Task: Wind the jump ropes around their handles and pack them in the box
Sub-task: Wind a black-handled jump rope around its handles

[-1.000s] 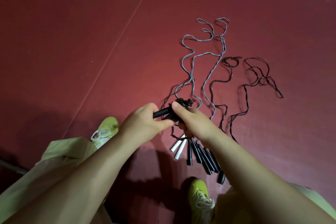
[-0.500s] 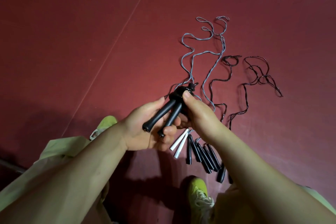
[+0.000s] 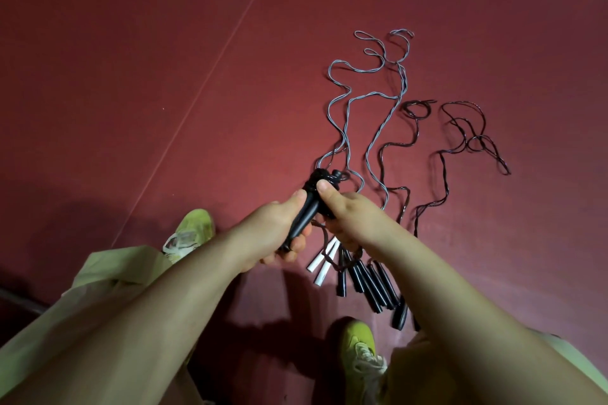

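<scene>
a dark red floor (image 3: 131,76) filled the whole frame. a thin pale seam line (image 3: 210,76) ran diagonally from the upper middle down toward the lower left. light fell brightest near the centre, while shadow (image 3: 65,240) darkened the lower left of the frame.

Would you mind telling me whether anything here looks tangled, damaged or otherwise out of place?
Nothing looks damaged. The grey rope and dark ropes sprawl in loose, kinked loops on the red floor, still unwound, while both hands hold the wound black handles. No box is in view.
</scene>
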{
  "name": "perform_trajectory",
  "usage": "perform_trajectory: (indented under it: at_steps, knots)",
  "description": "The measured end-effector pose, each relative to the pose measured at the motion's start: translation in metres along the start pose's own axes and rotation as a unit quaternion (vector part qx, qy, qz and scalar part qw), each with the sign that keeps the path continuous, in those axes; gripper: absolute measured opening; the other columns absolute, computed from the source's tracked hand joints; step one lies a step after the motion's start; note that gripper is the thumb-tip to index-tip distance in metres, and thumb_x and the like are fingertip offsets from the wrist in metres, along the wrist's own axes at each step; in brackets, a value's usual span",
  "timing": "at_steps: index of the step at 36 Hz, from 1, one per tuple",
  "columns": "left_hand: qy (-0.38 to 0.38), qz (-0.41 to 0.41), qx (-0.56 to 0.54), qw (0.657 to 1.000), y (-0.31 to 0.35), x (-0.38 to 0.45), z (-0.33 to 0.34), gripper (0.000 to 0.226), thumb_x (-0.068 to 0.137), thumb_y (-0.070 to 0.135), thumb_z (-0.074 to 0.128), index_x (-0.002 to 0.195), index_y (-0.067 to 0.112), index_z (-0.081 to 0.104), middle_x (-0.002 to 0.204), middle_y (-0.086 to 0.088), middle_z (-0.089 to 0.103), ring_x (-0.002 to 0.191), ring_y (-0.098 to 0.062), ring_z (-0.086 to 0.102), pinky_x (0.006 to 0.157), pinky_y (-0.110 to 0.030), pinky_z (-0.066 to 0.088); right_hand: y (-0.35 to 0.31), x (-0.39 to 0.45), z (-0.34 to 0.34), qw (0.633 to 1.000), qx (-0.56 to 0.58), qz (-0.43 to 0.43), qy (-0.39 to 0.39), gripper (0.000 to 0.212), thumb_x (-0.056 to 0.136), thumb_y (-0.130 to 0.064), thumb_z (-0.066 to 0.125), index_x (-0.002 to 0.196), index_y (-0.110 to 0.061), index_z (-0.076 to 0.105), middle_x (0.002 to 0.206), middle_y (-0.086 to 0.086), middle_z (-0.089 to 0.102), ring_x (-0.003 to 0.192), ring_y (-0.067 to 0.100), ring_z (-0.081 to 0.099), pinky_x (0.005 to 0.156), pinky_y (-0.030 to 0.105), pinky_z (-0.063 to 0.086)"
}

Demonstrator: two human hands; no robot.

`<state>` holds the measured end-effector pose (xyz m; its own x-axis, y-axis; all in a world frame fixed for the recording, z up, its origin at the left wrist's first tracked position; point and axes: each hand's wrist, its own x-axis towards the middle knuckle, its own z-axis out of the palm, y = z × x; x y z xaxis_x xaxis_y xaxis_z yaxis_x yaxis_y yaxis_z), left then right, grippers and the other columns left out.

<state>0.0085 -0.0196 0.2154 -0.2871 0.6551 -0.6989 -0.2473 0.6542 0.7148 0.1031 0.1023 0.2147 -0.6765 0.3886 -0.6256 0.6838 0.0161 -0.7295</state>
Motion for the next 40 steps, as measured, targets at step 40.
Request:
perform_trajectory:
  at_steps: [40]
  knots:
    - [-0.071,0.029,-0.028,0.997,0.003,-0.004,-0.013,0.044,0.073,0.059,0.065,0.094,0.021,0.067,0.09,-0.01,0.074,0.08,-0.018,0.061,0.079,-0.033,0.041,-0.002,0.002,0.004,0.953,0.284,-0.097,0.025,0.025,0.068,-0.035,0.052,0.064,-0.011,0.053,0.061,0.013,0.038,0.045,0.015,0.033,0.052,0.031,0.026]
